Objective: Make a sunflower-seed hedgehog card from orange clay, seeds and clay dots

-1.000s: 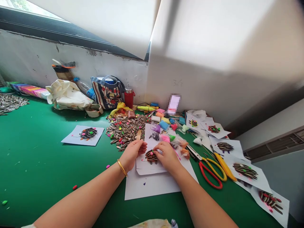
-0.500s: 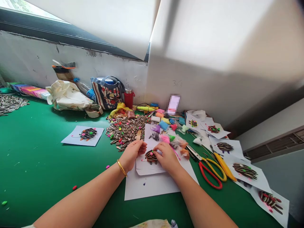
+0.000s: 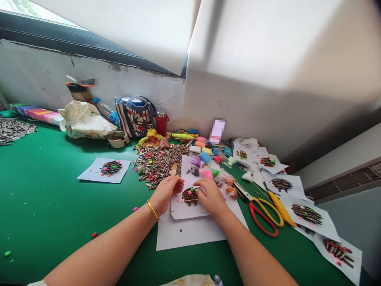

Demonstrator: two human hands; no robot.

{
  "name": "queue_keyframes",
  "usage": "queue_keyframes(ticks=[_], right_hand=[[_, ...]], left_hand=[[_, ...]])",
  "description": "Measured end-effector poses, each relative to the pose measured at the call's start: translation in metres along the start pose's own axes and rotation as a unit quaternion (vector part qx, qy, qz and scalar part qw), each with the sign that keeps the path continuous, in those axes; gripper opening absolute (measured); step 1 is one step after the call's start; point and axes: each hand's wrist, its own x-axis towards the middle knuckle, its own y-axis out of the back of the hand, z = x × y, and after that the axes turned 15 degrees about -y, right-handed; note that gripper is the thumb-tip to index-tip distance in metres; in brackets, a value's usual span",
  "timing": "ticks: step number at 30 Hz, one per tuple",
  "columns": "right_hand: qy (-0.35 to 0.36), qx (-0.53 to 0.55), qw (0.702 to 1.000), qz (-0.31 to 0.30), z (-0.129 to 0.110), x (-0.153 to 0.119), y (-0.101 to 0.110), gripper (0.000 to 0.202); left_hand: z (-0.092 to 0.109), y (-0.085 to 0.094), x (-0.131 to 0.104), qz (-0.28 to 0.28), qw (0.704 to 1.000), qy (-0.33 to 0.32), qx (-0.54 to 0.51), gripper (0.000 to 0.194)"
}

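Observation:
A small seed figure (image 3: 189, 196) with pink and green dots lies on a stack of white paper (image 3: 186, 215) in front of me. At its left is my left hand (image 3: 168, 192), with a gold bracelet on the wrist; its fingers are curled together, and what they hold, if anything, is hidden. My right hand (image 3: 208, 194) hovers at the figure's right edge, thumb and forefinger apart, with nothing visible between them. Beyond the hands lie a pile of striped seeds (image 3: 159, 163) and small bags of coloured clay (image 3: 206, 157).
Red and yellow scissors (image 3: 264, 212) and a yellow cutter (image 3: 281, 208) lie on the right. Several finished seed cards (image 3: 308, 214) line the right edge, and one card (image 3: 104, 171) sits at left. Bags (image 3: 135, 117) and a red flask (image 3: 161, 124) stand by the wall.
My right hand has drawn slightly right, away from the seed figure, and its thumb and forefinger have parted. More of the figure and its dots shows. My left hand has stayed in place.

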Motion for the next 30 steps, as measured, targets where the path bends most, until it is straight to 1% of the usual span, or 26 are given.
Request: queue_keyframes(ticks=[2,4,7,10,13,17,20,24,26,28,30], right_hand=[[-0.008,0.001,1.000,0.001,0.003,0.000,0.003,0.031],[-0.018,0.001,1.000,0.000,0.008,0.001,0.006,0.035],[-0.036,0.005,0.999,-0.010,0.013,0.000,0.009,0.046],[-0.032,0.015,0.999,-0.029,0.014,-0.001,0.009,0.058],[-0.017,0.022,0.999,-0.042,0.012,-0.002,0.007,0.063],[-0.015,0.026,0.998,-0.053,0.009,-0.002,0.005,0.064],[-0.002,0.030,0.999,-0.040,0.009,-0.002,0.006,0.063],[0.034,0.008,0.999,-0.022,0.008,-0.002,0.008,0.049],[0.039,-0.010,0.999,-0.017,0.008,-0.002,0.008,0.046],[0.037,-0.022,0.999,-0.014,0.008,-0.002,0.007,0.046],[0.038,-0.029,0.999,-0.015,0.009,-0.002,0.006,0.046]], left_hand=[[0.000,0.000,0.000,-0.002,1.000,-0.007,0.010,0.040],[-0.002,-0.001,0.000,-0.011,0.999,-0.028,0.033,0.037],[-0.005,-0.003,-0.001,-0.044,0.989,-0.100,0.103,0.031],[-0.007,-0.003,-0.004,-0.085,0.960,-0.186,0.191,0.024],[-0.009,-0.001,-0.006,-0.114,0.930,-0.233,0.262,0.024],[-0.011,0.002,-0.004,-0.142,0.911,-0.243,0.302,0.029],[-0.012,0.003,-0.003,-0.156,0.900,-0.245,0.324,0.031],[-0.011,0.003,-0.003,-0.152,0.902,-0.253,0.316,0.029],[-0.011,0.002,-0.003,-0.154,0.900,-0.260,0.313,0.025],[-0.011,0.002,-0.002,-0.165,0.888,-0.269,0.334,0.025],[-0.011,0.003,-0.001,-0.180,0.866,-0.279,0.375,0.029]])
